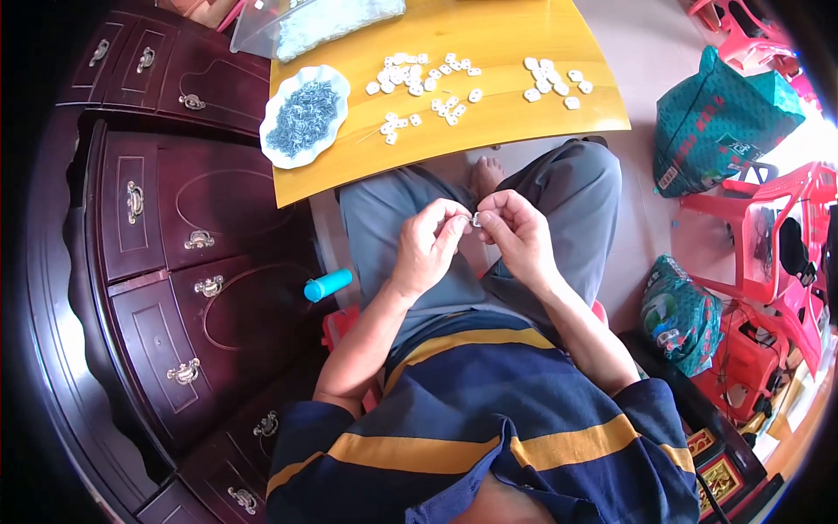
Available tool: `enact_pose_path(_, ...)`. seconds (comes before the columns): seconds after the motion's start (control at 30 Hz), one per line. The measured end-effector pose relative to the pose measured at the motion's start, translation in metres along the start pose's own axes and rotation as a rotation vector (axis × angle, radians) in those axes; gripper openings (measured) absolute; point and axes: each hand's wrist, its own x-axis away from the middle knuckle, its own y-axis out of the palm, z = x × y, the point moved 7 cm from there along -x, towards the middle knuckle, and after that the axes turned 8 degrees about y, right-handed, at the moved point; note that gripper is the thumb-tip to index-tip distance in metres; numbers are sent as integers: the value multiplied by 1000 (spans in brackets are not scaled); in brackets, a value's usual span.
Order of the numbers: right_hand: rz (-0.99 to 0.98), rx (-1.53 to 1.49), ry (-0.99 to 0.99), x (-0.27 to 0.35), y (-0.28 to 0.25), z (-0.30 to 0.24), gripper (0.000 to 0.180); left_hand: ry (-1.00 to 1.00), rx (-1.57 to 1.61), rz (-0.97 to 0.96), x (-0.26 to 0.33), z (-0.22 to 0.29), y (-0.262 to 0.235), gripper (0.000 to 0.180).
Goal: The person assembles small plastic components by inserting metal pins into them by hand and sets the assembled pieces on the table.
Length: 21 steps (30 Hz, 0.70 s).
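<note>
I see a dark wooden cabinet (166, 262) with drawers on the left and a yellow counter (489, 122) at the far side. On the counter stand a white plate (278, 153) full of small blue-grey pieces (303, 113) and many small white pieces (419, 83), lying in loose groups. Near me, above the grey trousers (384, 218), my left hand (428, 249) and right hand (517, 234) meet. The fingers of both hands are pinched together on one small white piece (476, 219) between them.
</note>
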Motion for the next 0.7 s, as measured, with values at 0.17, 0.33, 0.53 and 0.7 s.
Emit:
enact_pose_path(0.17,-4,3,-4,0,2,2,3,1,16,9,0,2,-2,12)
enact_pose_path(0.33,-10,13,-3,-1,4,2,3,10,-34,42,2,1,-8,12)
enact_pose_path(0.53,-6,55,2,1,6,0,3,25,-39,8,1,6,-5,10)
enact_pose_path(0.7,-11,41,14,0,5,2,3,-5,-31,21,1,0,-6,10)
